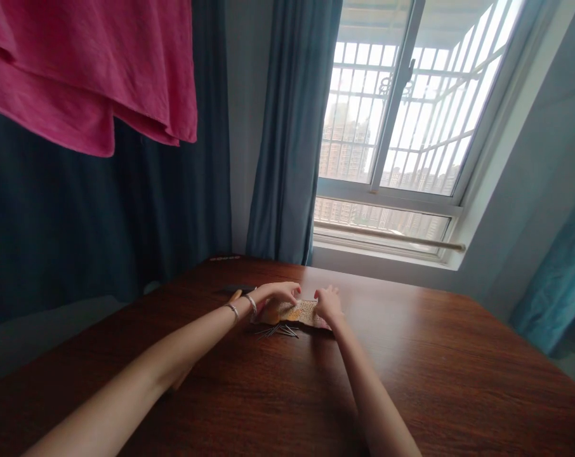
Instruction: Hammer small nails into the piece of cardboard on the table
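Both of my arms reach far out over a dark wooden table (pixel 411 368). My left hand (pixel 278 293), with bracelets on its wrist, curls its fingers over the left end of a small tan patterned piece (pixel 301 311), perhaps fabric or a pouch. My right hand (pixel 328 303) rests on the piece's right end with fingers bent down onto it. Several thin metal needles or pins (pixel 275 331) lie fanned on the table just in front of the piece. Whether either hand pinches the piece or only presses it is too small to tell.
A dark flat object (pixel 234 289) lies left of my left hand. A pink cloth (pixel 87 70) hangs at the upper left. Blue curtains (pixel 292 127) and a barred window (pixel 402 114) stand behind the table's far edge.
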A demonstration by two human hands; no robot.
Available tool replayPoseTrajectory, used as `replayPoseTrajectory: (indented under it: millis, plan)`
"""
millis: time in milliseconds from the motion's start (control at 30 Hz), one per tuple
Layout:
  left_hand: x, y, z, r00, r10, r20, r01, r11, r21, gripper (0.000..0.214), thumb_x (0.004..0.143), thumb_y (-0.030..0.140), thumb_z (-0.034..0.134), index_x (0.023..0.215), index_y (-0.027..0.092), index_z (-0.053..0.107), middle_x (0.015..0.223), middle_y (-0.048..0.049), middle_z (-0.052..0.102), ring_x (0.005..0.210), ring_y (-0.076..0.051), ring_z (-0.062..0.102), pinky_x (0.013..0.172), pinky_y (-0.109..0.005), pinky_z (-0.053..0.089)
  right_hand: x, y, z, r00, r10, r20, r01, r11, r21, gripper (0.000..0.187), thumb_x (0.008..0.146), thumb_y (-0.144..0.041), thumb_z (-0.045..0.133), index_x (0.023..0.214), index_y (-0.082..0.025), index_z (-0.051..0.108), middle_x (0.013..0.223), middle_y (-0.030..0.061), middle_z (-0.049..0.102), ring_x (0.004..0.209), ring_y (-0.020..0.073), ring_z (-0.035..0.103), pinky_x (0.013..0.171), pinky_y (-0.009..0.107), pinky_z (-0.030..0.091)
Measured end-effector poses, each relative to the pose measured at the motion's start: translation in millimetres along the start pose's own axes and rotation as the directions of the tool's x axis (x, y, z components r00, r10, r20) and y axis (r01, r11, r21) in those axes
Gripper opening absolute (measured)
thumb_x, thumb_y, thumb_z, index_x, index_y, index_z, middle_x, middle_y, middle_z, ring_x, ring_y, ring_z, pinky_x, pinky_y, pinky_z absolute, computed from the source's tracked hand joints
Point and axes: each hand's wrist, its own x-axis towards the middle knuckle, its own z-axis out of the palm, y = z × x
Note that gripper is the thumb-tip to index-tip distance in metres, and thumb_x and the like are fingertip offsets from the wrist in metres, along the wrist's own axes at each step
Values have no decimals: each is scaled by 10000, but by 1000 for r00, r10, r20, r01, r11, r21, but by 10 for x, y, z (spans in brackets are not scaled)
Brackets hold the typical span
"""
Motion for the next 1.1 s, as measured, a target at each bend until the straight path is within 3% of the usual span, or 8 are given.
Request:
replayPoseTrajectory:
  millis: [167, 300, 367, 533, 633, 767, 867, 1100]
  plan:
    - [-193, -59, -112, 998, -57, 9, 56, 991, 119, 435, 620, 394, 635, 990, 167, 611, 956, -57, 606, 871, -220, 539, 764, -301, 426, -53, -95, 39, 987, -137, 78, 137, 991, 5, 192, 716, -279, 585, 858, -180, 668, 894, 101, 617, 855, 205, 568, 742, 273, 403]
    - [-382, -88, -149, 994, -95, 47, 84, 977, 194, 610, 521, 496, 691, 1062, 232, 589, 1055, -60, 565, 1049, -292, 441, 859, -359, 379, -118, -2, 26, 978, -179, 111, 177, 984, 23, 433, 587, -491, 672, 908, -202, 653, 942, 78, 589, 869, 209, 552, 713, 263, 412]
    - [-472, -109, -136, 990, -128, 61, 112, 971, 211, 740, 481, 533, 702, 1146, 259, 532, 1140, -76, 514, 1094, -316, 399, 880, -388, 361, -181, 43, 50, 980, -174, 93, 172, 985, 26, 493, 591, -533, 654, 976, -227, 623, 1012, 67, 558, 928, 207, 529, 744, 266, 403]
    - [-549, -150, 13, 965, -221, -140, 250, 936, 249, 734, 576, 585, 623, 1184, 201, 480, 1202, -149, 427, 1116, -344, 366, 882, -435, 340, -339, 87, 171, 993, -100, -55, 100, 995, -5, 414, 720, -546, 532, 1032, -278, 576, 1068, 48, 526, 962, 195, 507, 758, 279, 379]
    - [-462, -81, 132, 942, -229, -247, 290, 924, 251, 671, 640, 509, 615, 1208, 199, 437, 1237, -157, 382, 1147, -339, 341, 890, -439, 335, -368, 139, 205, 988, -74, -136, 70, 997, -38, 348, 757, -502, 517, 1002, -265, 588, 1042, 56, 542, 971, 199, 499, 781, 281, 362]
    - [-247, 151, 299, 938, -125, -323, 218, 937, 272, 472, 736, 394, 557, 1161, 206, 475, 1191, -135, 402, 1127, -284, 376, 892, -401, 359, -368, 379, 177, 972, -64, -225, 54, 997, -48, 302, 776, -456, 507, 967, -244, 607, 1021, 67, 563, 951, 205, 505, 787, 281, 355]
    - [-53, 378, 454, 953, -62, -296, 147, 950, 275, 315, 801, 361, 473, 1061, 199, 545, 1116, -119, 446, 1066, -252, 432, 877, -375, 383, -392, 693, 100, 968, -37, -250, 37, 999, -5, 291, 774, -424, 513, 964, -231, 620, 1014, 70, 581, 942, 204, 517, 804, 277, 356]
    - [284, 889, 683, 981, 95, -171, -51, 969, 241, 341, 835, 327, 422, 1138, 215, 530, 1091, -95, 481, 998, -223, 487, 888, -320, 384, -602, 1429, -171, 966, -11, -258, 22, 999, 39, 310, 762, -358, 523, 1006, -204, 636, 1052, 67, 611, 968, 194, 537, 852, 263, 376]
